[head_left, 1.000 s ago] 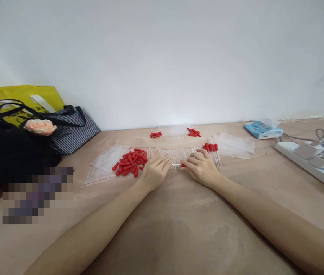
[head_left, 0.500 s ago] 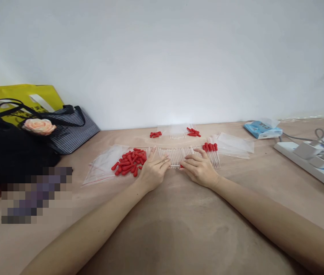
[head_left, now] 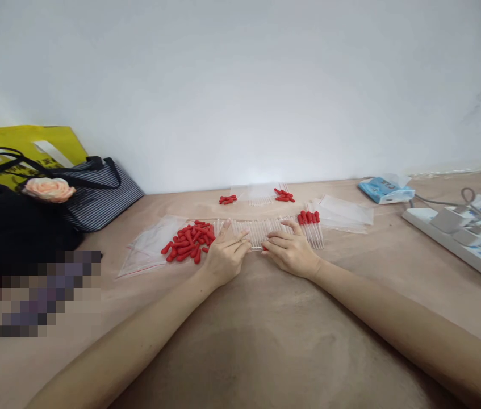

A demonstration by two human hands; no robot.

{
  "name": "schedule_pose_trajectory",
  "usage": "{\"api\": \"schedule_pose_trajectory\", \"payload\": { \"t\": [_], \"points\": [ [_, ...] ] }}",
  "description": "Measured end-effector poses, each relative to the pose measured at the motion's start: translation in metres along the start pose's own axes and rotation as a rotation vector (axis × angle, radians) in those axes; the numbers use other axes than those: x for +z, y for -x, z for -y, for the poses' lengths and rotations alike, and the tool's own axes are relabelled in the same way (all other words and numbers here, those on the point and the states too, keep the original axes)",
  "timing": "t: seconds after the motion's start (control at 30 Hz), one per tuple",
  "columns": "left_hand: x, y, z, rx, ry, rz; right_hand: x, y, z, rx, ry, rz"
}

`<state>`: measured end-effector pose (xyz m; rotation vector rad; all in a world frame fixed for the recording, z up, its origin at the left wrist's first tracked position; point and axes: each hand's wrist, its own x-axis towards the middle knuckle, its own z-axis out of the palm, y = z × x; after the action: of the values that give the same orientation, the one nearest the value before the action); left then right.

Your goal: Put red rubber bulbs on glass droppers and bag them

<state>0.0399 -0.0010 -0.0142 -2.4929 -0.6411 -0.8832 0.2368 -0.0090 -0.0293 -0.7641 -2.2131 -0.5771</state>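
Observation:
A row of clear glass dropper tubes (head_left: 257,230) lies side by side on the table, behind and between my hands. My left hand (head_left: 227,255) is closed low at the row's left part, index finger raised. A thin glass tube (head_left: 256,249) seems to run sideways from its fingertips toward my right hand (head_left: 295,253). That hand's fingers close around a red rubber bulb, of which only a sliver shows. Beside my left hand is a heap of red rubber bulbs (head_left: 187,241). Several droppers with red bulbs fitted (head_left: 309,218) lie just right of my right hand.
Clear zip bags (head_left: 140,247) lie at the left and more bags (head_left: 346,215) at the right. Small red bulb piles (head_left: 284,196) are at the back. Bags (head_left: 99,190) stand left; a tissue pack (head_left: 385,190) and power strip (head_left: 440,238) lie right.
The whole view has shifted slightly, so everything appears a little further left. Both hands keep nearly the same pose over the tubes, the right one slightly closer to the left.

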Motion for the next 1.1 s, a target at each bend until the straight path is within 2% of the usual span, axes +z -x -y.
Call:
{"api": "schedule_pose_trajectory", "payload": {
  "t": [0.2, 0.37, 0.7, 0.9, 1.0, 1.1],
  "points": [
    [-0.001, 0.001, 0.0, -0.039, -0.007, 0.011, -0.005, 0.001, -0.003, 0.136, -0.025, 0.062],
    [-0.002, 0.002, 0.001, -0.064, -0.007, 0.01, -0.009, 0.004, -0.006, 0.274, -0.131, 0.085],
    [-0.001, 0.002, -0.001, -0.083, 0.024, 0.003, -0.01, 0.0, -0.005, 0.2, -0.184, 0.13],
    [-0.002, 0.002, -0.002, -0.11, 0.045, 0.008, -0.009, -0.001, -0.003, 0.228, -0.204, 0.147],
    [-0.001, 0.001, -0.001, -0.143, 0.058, -0.018, -0.009, -0.003, -0.006, 0.36, -0.297, 0.08],
    [0.0, -0.002, -0.003, -0.184, 0.074, -0.061, -0.006, -0.005, -0.004, 0.598, -0.546, -0.042]
  ]
}}
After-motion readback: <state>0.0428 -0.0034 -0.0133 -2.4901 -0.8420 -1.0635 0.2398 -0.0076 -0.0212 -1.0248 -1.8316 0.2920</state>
